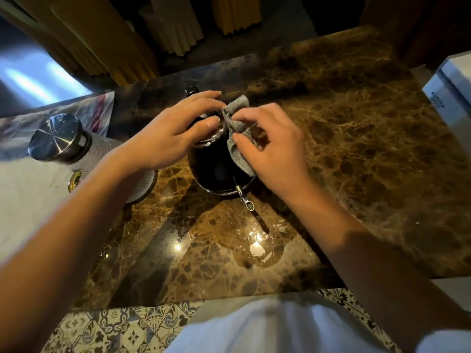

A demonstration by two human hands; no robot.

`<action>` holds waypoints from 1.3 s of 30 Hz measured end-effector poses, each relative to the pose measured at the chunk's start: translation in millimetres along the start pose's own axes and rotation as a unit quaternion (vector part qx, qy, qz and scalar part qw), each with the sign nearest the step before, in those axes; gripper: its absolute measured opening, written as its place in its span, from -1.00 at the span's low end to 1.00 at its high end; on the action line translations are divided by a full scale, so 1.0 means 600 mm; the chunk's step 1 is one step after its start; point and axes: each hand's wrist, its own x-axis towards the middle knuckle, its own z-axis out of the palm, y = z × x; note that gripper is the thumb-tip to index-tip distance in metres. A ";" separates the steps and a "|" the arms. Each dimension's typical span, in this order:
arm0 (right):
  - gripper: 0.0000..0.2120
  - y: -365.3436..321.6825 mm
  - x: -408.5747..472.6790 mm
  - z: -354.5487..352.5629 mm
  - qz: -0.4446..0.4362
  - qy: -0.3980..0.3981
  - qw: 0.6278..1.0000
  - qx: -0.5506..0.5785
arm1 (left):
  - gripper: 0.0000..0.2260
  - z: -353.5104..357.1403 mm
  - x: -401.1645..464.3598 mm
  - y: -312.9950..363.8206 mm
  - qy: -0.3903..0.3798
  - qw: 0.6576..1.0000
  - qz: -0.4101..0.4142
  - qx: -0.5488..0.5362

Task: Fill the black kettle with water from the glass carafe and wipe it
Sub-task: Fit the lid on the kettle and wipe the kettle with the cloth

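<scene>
- Black kettle [216, 171]: glossy, dark, rounded body with a metal rim at the top; standing upright near the middle of the brown marble counter [344, 149].
- Thin metal spout [245, 198] pointing toward the near edge of the counter, slightly right.
- Left hand [173, 133] resting over the kettle's top, fingers straight and relaxed, not curled round anything.
- Right hand [270, 146] pinching a grey cloth [237, 133] against the kettle's right side.
- Carafe [76, 151] with shiny metal cap just left of the kettle; lower body hidden behind the left forearm.
- Kettle lid and handle mostly covered by hands and cloth; water level impossible to make out.
- White box [448, 95] cut off at right edge.
</scene>
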 end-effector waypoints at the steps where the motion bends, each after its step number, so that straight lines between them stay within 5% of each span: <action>1: -0.76 0.000 -0.009 0.010 -0.007 0.009 1.000 -0.008 | -0.63 0.002 0.000 0.001 0.005 1.000 -0.002 0.006; 10: -0.89 0.081 -0.115 0.037 -0.023 -0.011 0.999 -0.035 | -0.58 0.004 -0.002 0.008 0.010 1.000 -0.006 0.012; 16: -0.89 0.099 -0.146 0.020 0.041 -0.121 0.983 -0.134 | -0.42 0.006 -0.002 0.003 0.006 1.000 0.016 0.005; 22: -0.81 0.057 -0.072 -0.002 0.089 0.025 0.995 0.029 | -0.45 -0.004 -0.001 0.006 -0.029 0.999 0.026 0.007; 27: -0.68 0.047 -0.067 0.031 0.073 -0.001 0.997 0.032 | -0.24 0.007 -0.012 0.030 0.059 0.978 -0.038 0.195; 33: -0.79 0.084 -0.130 0.044 0.248 -0.017 0.969 -0.008 | -0.33 0.004 -0.012 0.032 0.029 0.983 -0.022 0.179; 39: -0.79 0.010 -0.070 0.046 0.121 0.038 0.990 0.066 | -0.44 -0.017 0.001 0.015 -0.027 0.997 0.005 0.069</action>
